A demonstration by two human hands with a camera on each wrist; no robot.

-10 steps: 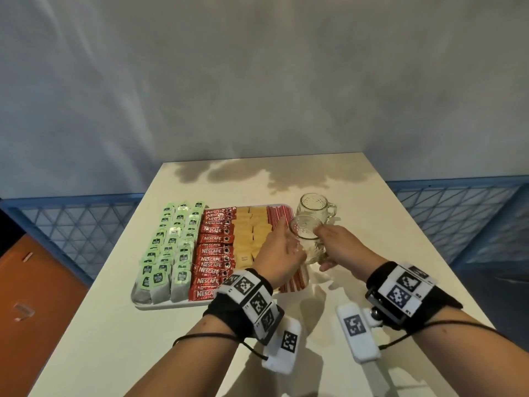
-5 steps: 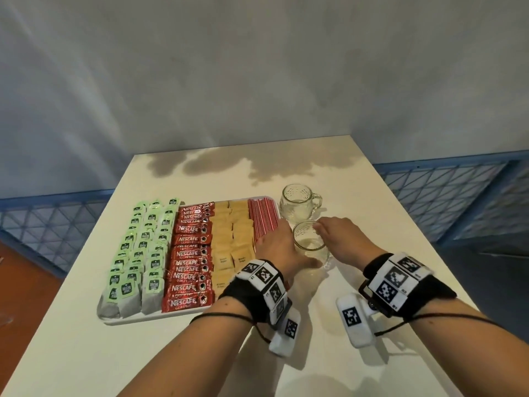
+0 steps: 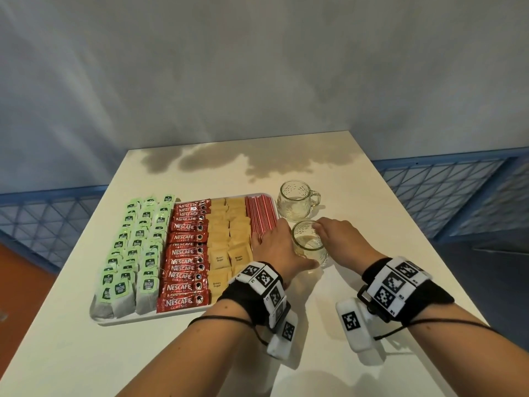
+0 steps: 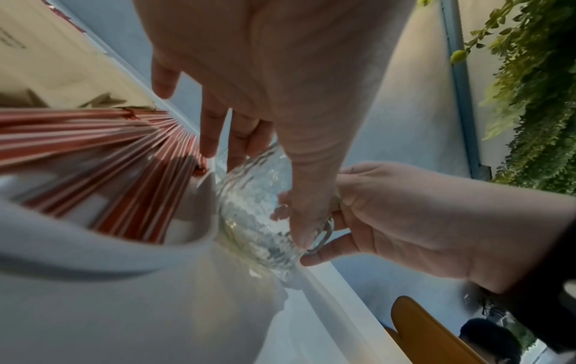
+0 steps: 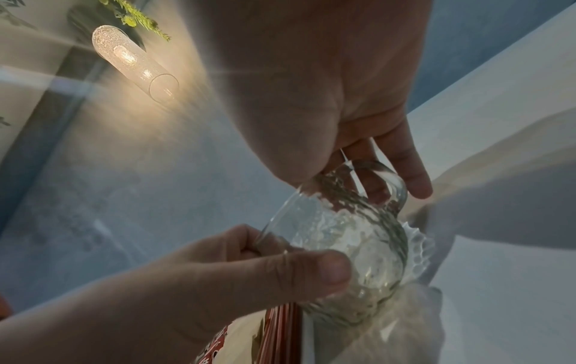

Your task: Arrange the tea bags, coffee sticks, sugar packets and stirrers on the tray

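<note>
Glass is what both hands are busy with: a small textured glass cup (image 3: 310,247) standing on the white table (image 3: 372,224) just right of the tray (image 3: 183,312). The left hand (image 3: 282,250) wraps its left side, thumb curled across the near wall. The right hand (image 3: 342,239) pinches the far-right side, where the handle is. Left of them the tray looks full: red-striped stirrers (image 3: 260,214) along its right edge, then brown sugar packets (image 3: 226,242), red coffee sticks (image 3: 186,253), and green tea bags (image 3: 137,247) far left. A second glass cup (image 3: 296,203) stands farther back. To seat this cup well, I'd keep it upright, square it with the other, and release gently without nudging the stirrers.
</note>
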